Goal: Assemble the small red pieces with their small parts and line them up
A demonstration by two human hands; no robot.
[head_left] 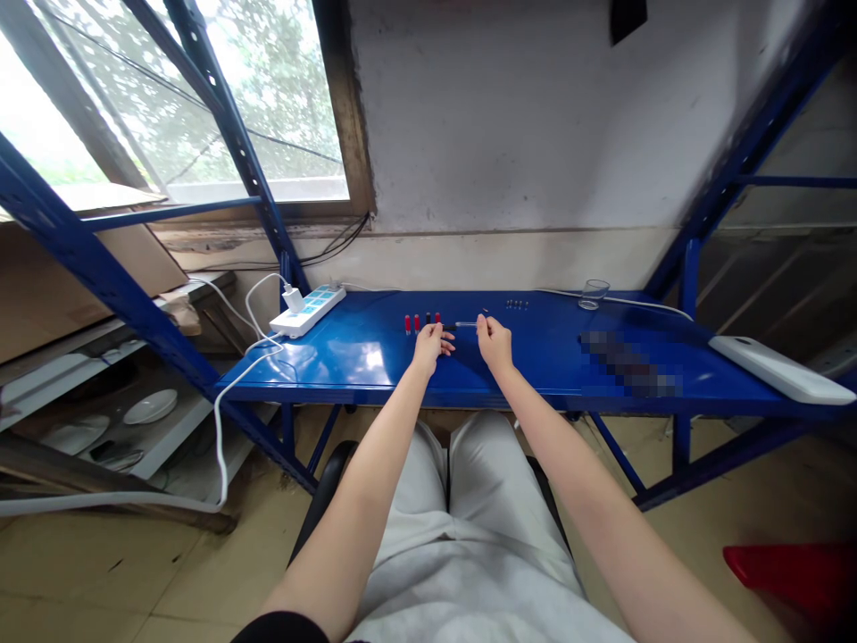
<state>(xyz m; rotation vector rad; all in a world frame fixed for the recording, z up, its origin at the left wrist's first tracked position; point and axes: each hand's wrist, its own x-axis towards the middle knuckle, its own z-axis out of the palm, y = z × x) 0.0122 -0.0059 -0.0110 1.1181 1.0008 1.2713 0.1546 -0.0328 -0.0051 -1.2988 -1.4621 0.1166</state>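
Note:
Both of my hands rest on a blue metal shelf top (375, 357) in front of me. My left hand (429, 344) has its fingers curled near a short row of small red and black pieces (421, 321). My right hand (494, 339) pinches a thin pen-like tool (467, 324) that points left toward those pieces. Whether the left fingers hold anything is too small to tell. A small cluster of dark tiny parts (516, 304) lies further back on the shelf.
A white power strip (308, 310) with a charger and white cable sits at the back left. A clear glass (593, 294) stands at the back right, a white flat object (780, 369) at the right edge. Blue rack posts flank the shelf. A red object (790, 572) lies on the floor.

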